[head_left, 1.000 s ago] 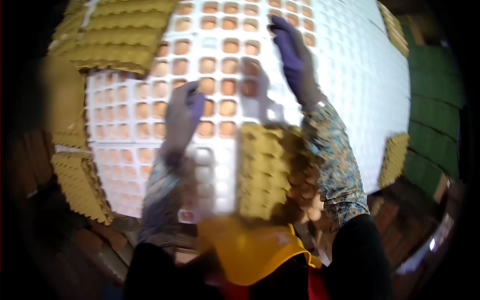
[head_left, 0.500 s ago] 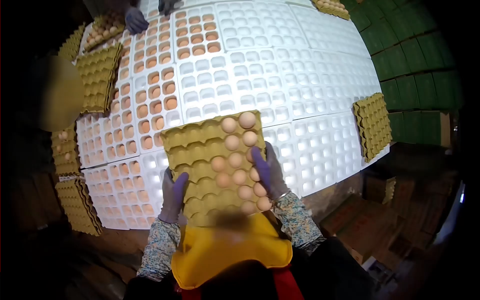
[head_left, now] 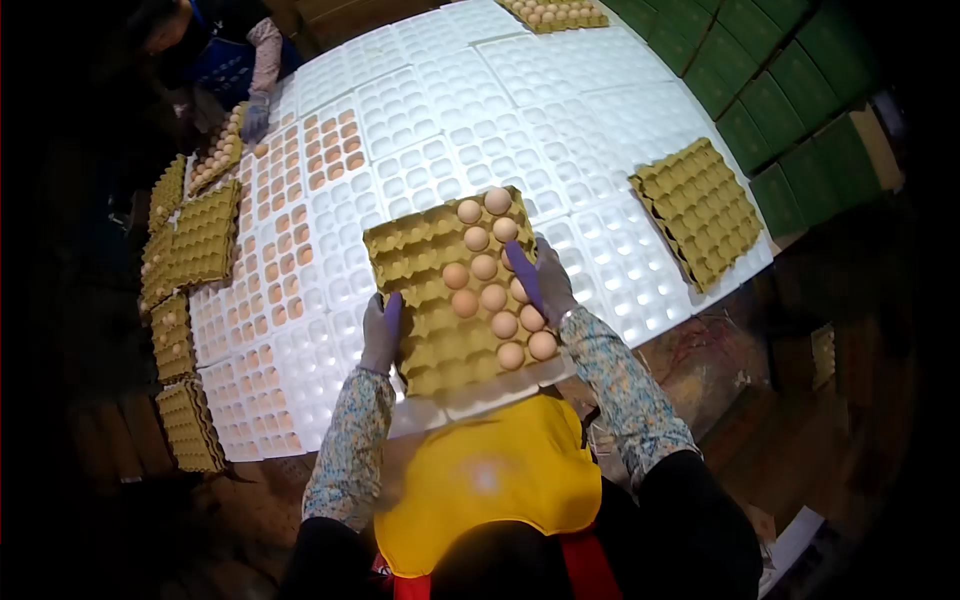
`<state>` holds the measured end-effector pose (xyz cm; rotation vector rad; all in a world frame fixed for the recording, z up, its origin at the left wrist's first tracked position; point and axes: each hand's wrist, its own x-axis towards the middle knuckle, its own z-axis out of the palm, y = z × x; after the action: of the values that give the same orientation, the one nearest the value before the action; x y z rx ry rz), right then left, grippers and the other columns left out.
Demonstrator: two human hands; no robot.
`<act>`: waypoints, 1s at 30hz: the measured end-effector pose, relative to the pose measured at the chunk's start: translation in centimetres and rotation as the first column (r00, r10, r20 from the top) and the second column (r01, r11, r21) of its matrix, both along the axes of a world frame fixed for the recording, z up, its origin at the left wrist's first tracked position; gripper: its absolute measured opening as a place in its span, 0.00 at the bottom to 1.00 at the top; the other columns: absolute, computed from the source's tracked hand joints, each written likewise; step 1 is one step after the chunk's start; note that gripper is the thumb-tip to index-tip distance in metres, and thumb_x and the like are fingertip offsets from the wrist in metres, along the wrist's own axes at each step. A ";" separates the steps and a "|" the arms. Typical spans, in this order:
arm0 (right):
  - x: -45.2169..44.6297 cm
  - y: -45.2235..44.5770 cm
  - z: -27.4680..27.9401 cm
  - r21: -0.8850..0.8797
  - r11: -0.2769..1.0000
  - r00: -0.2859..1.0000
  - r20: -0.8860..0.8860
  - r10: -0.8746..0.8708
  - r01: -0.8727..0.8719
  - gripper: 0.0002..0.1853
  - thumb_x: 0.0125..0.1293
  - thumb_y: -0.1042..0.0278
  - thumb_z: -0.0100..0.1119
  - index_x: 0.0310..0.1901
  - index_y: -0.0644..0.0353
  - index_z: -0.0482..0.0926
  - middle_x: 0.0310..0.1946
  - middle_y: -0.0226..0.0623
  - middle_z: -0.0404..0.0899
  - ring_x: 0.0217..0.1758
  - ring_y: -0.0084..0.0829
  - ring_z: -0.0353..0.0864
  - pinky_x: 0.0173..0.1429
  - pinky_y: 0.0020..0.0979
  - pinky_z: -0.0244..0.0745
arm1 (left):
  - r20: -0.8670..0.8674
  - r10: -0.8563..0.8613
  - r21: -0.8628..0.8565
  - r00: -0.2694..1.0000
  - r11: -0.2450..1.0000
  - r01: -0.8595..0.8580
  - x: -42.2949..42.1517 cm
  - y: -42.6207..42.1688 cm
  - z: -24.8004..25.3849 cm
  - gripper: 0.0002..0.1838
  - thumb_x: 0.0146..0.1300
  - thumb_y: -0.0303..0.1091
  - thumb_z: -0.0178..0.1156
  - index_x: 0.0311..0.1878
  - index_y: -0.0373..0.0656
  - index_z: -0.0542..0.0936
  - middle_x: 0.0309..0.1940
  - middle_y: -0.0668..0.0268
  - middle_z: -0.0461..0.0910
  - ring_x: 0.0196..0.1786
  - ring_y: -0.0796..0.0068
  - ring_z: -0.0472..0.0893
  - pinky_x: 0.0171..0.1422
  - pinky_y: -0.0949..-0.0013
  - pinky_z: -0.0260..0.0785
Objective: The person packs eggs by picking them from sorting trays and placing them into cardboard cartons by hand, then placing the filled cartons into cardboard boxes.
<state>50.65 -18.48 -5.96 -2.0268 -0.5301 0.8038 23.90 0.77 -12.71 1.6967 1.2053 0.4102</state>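
Note:
Between my two gloved hands is a yellow-brown pulp egg tray, held over the near edge of the white foam trays. My left hand grips its left side, thumb on top. On the right side, my right hand is closed round the edge, its purple thumb lying by the eggs. Several light-brown eggs sit in the right part of this tray, while cups on its left hold none. The fingers under the tray are hidden.
White foam trays cover the table; those at left hold eggs. Stacked pulp trays lie at right, more along the left edge. A co-worker's gloved hand is at the far left. Green boxes stand beyond the right edge.
My view has shifted, showing more of the co-worker at far left. Both hands still hold the egg tray, which now appears slightly higher and farther right in view.

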 end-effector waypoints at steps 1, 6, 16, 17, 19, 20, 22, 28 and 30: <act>0.7 -0.4 -1.1 0.065 0.997 0.998 -0.052 0.042 -0.038 0.41 0.71 0.33 0.57 0.68 0.64 0.71 0.60 0.56 0.78 0.64 0.53 0.78 0.67 0.48 0.74 | -0.017 -0.021 0.045 1.000 0.999 0.022 0.7 -0.3 -0.9 0.28 0.72 0.50 0.61 0.58 0.30 0.79 0.45 0.51 0.87 0.47 0.61 0.86 0.53 0.60 0.76; 0.7 -7.1 2.2 0.032 0.899 0.834 0.390 0.391 -0.437 0.34 0.67 0.43 0.67 0.65 0.60 0.75 0.61 0.48 0.75 0.60 0.49 0.80 0.62 0.43 0.79 | -0.259 -0.141 0.780 0.955 0.552 0.293 5.2 -7.4 10.4 0.21 0.65 0.42 0.66 0.56 0.40 0.81 0.49 0.52 0.83 0.48 0.49 0.82 0.53 0.52 0.77; -1.0 -13.2 0.5 0.368 0.887 0.918 -0.171 0.358 -0.277 0.26 0.62 0.76 0.72 0.61 0.59 0.75 0.54 0.41 0.78 0.56 0.40 0.84 0.55 0.35 0.85 | -0.004 -0.527 -0.027 0.850 0.850 0.526 6.0 -14.2 10.1 0.21 0.60 0.39 0.73 0.55 0.43 0.81 0.53 0.60 0.82 0.45 0.58 0.85 0.51 0.63 0.78; -0.6 -13.4 1.4 0.378 0.925 0.831 -0.525 0.181 0.037 0.27 0.61 0.80 0.71 0.62 0.61 0.73 0.55 0.42 0.78 0.58 0.37 0.84 0.57 0.34 0.84 | -0.003 -0.523 -0.017 0.853 0.852 0.523 5.6 -13.3 10.3 0.21 0.60 0.39 0.73 0.55 0.43 0.81 0.53 0.60 0.82 0.45 0.58 0.85 0.51 0.63 0.78; 0.7 -14.5 1.6 0.390 0.919 0.828 -0.531 0.183 0.047 0.26 0.64 0.77 0.70 0.64 0.61 0.73 0.58 0.38 0.77 0.61 0.35 0.82 0.63 0.36 0.82 | 0.359 -0.099 -0.545 0.928 0.785 0.294 5.0 -11.6 10.8 0.24 0.62 0.36 0.72 0.59 0.39 0.79 0.56 0.59 0.80 0.50 0.59 0.84 0.57 0.63 0.78; 0.9 -15.0 0.7 0.467 0.876 0.756 -0.614 0.226 0.117 0.27 0.64 0.76 0.70 0.64 0.61 0.73 0.58 0.39 0.77 0.61 0.36 0.82 0.64 0.38 0.82 | 0.356 -0.110 -0.543 0.928 0.784 0.301 4.6 -11.0 10.0 0.24 0.62 0.36 0.72 0.59 0.39 0.79 0.56 0.59 0.80 0.50 0.59 0.84 0.57 0.63 0.78; 0.7 -15.2 0.0 0.516 0.812 0.596 -0.754 0.277 0.275 0.29 0.66 0.72 0.69 0.66 0.62 0.71 0.59 0.40 0.77 0.61 0.36 0.82 0.67 0.43 0.82 | 0.531 0.023 -0.577 0.847 0.742 0.341 3.3 -10.3 5.8 0.20 0.67 0.37 0.65 0.59 0.38 0.79 0.54 0.58 0.80 0.53 0.58 0.82 0.61 0.56 0.77; -3.7 -9.3 3.0 0.440 0.888 0.649 -0.716 0.259 0.131 0.29 0.64 0.76 0.71 0.65 0.64 0.72 0.58 0.41 0.79 0.61 0.35 0.82 0.63 0.36 0.84 | 0.660 0.452 -0.732 0.600 0.565 0.380 1.3 -8.2 3.7 0.18 0.78 0.50 0.56 0.56 0.46 0.80 0.53 0.57 0.81 0.44 0.64 0.80 0.41 0.62 0.75; -6.2 -6.7 3.7 0.422 0.904 0.757 -0.612 0.228 0.069 0.29 0.61 0.77 0.75 0.63 0.62 0.74 0.58 0.42 0.79 0.59 0.33 0.82 0.62 0.34 0.83 | 0.517 0.324 -0.766 0.792 0.588 0.260 1.8 -9.0 9.0 0.19 0.78 0.50 0.57 0.60 0.48 0.80 0.54 0.59 0.81 0.41 0.69 0.80 0.36 0.66 0.74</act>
<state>44.44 -25.15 -2.27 -1.2100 -0.3412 1.2573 25.68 -8.22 -3.74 0.6145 0.7192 0.3109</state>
